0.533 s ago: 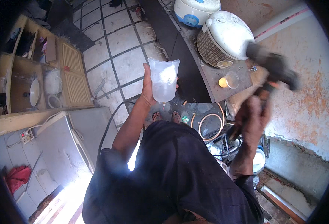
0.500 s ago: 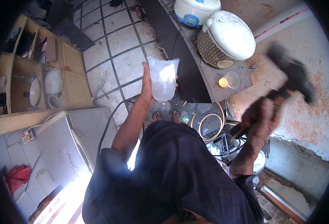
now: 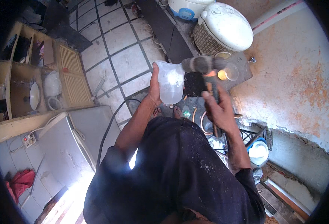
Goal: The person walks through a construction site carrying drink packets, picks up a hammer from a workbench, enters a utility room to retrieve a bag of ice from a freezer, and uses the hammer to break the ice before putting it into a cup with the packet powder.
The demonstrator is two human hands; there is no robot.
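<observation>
My left hand point(image 3: 155, 89) is closed round a bag of ice point(image 3: 171, 87), a cloudy white block in clear plastic, held upright in front of me. The thumb lies along its left side and most of the other fingers are hidden behind it. My right hand point(image 3: 220, 112) grips a hammer point(image 3: 209, 83) by its dark and orange handle. The hammer's thick dark head lies sideways, its left end at the upper right edge of the bag. I cannot tell whether the two touch.
Right of the hammer, a clear cup point(image 3: 231, 71) with something yellow stands on a dark counter point(image 3: 243, 80), near a white rice cooker point(image 3: 228, 28). A hose point(image 3: 204, 121) lies on the floor below. On the left are a fridge point(image 3: 91, 125) and a wooden cabinet point(image 3: 71, 74).
The hammer has swung left, from beside the wall to the upper edge of the bag, with my right hand. My left hand and the bag have shifted slightly right in the picture.
</observation>
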